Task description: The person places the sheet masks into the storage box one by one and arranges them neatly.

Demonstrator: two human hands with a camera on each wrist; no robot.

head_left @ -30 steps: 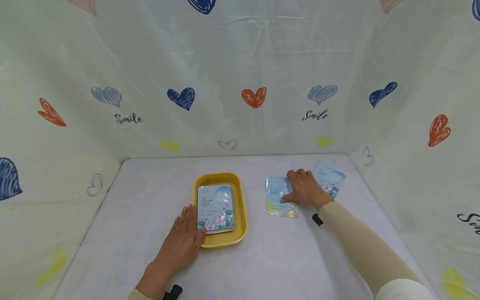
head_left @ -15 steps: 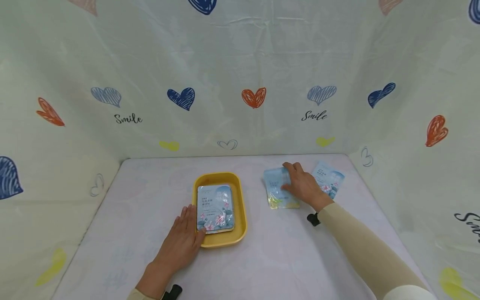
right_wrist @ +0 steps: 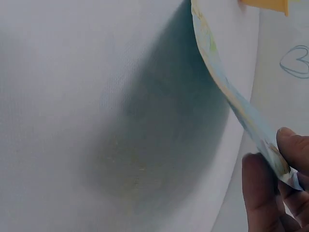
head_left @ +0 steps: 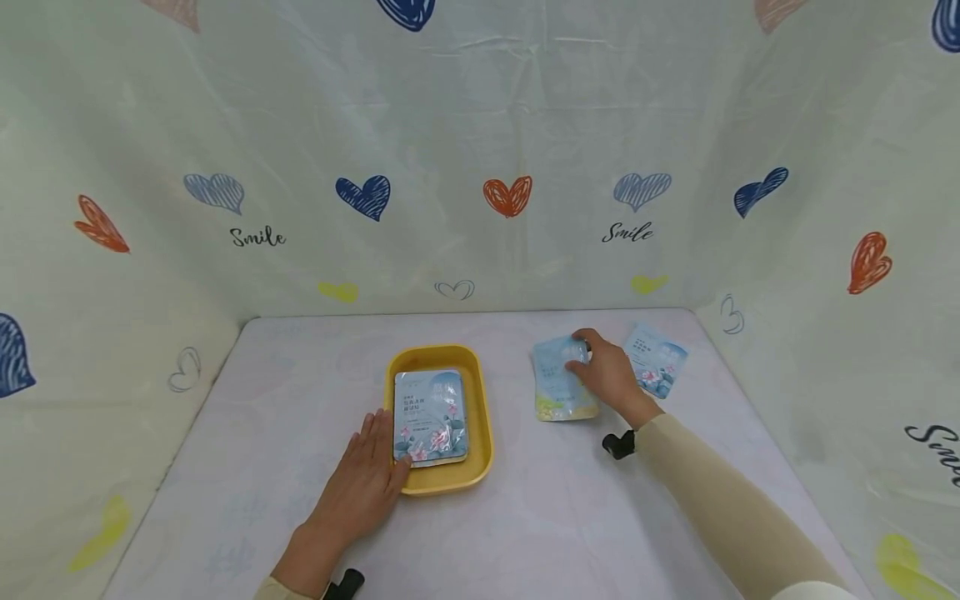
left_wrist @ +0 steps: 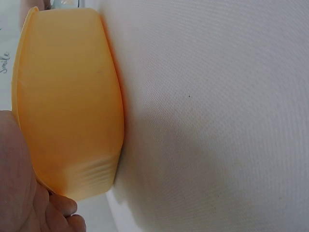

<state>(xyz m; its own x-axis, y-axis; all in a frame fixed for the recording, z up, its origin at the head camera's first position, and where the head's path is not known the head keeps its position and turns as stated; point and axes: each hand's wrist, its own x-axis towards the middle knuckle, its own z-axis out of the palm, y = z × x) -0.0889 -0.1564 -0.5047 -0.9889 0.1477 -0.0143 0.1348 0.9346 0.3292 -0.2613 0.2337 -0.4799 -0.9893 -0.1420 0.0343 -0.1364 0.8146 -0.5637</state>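
My left hand (head_left: 360, 492) lies flat on the table (head_left: 525, 517), fingers straight & together, tips against the near-left corner of the yellow tray (head_left: 480, 417), probably to keep it from sliding; the left wrist cam shows the tray wall just beside the palm. My right hand (head_left: 609, 372) is right of the tray, thumb & fingers clamped on the far edge of a blue sachet (head_left: 558, 392). The right wrist cam shows that edge peeled up off the table with shadow under it, the near end looks to be down. Count: 3 sachets — 1 pinched, 1 flat in the tray (head_left: 430, 417), 1 lying far right (head_left: 657, 360) just beyond my hand; 1 tray. Backdrop w/ hearts all round
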